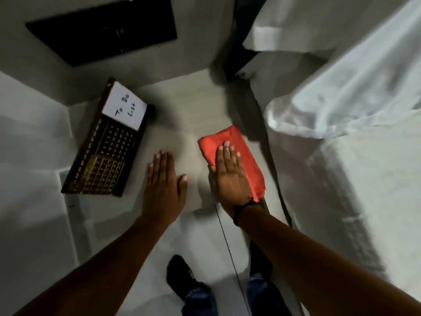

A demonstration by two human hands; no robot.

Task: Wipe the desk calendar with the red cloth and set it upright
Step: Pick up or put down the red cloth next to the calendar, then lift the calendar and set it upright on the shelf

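The dark desk calendar [104, 147] lies flat on the grey tabletop [182, 110], left of centre, with a white "To Do List" card at its far end. A folded red cloth [241, 142] lies to the right of it. My right hand [230, 172] rests flat on the cloth, fingers extended and together, covering its left half. My left hand [163, 179] lies flat and open on the bare table between the calendar and the cloth, touching neither.
A black flat screen [102, 30] hangs on the wall behind the table. White bedding [341, 99] lies bunched along the right side. The table's front edge runs just below my hands, with my legs and dark shoes [182, 277] on the floor beneath.
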